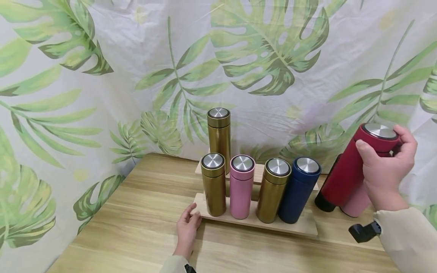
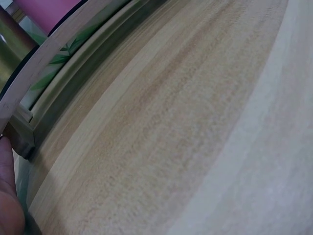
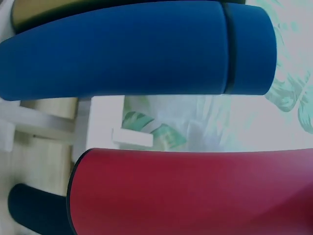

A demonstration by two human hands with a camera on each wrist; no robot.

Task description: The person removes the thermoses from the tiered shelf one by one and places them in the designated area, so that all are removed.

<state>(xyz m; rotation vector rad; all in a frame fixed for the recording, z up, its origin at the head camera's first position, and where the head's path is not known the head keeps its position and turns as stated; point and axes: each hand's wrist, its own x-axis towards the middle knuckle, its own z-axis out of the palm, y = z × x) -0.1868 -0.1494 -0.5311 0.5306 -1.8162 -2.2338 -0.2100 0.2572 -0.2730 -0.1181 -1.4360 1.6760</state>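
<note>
My right hand (image 1: 389,167) grips a red thermos (image 1: 353,167) around its upper part, thumb on the near side. The thermos tilts, its silver lid up, to the right of a two-tier wooden stand (image 1: 307,226). In the right wrist view it lies beside the blue thermos (image 3: 122,51), with a gap between them. My left hand (image 1: 187,229) is at the left end of the stand's front tier, fingers loosely bent and touching its edge. On that tier stand a gold thermos (image 1: 214,189), a pink thermos (image 1: 240,193), another gold thermos (image 1: 271,195) and the blue one.
A third gold thermos (image 1: 220,138) stands on the back tier, at its left end. Behind the red thermos, a black thermos (image 1: 324,203) and a second pink thermos (image 1: 356,204) are partly hidden on the wooden table (image 1: 136,227). A leaf-patterned cloth (image 1: 191,57) hangs behind.
</note>
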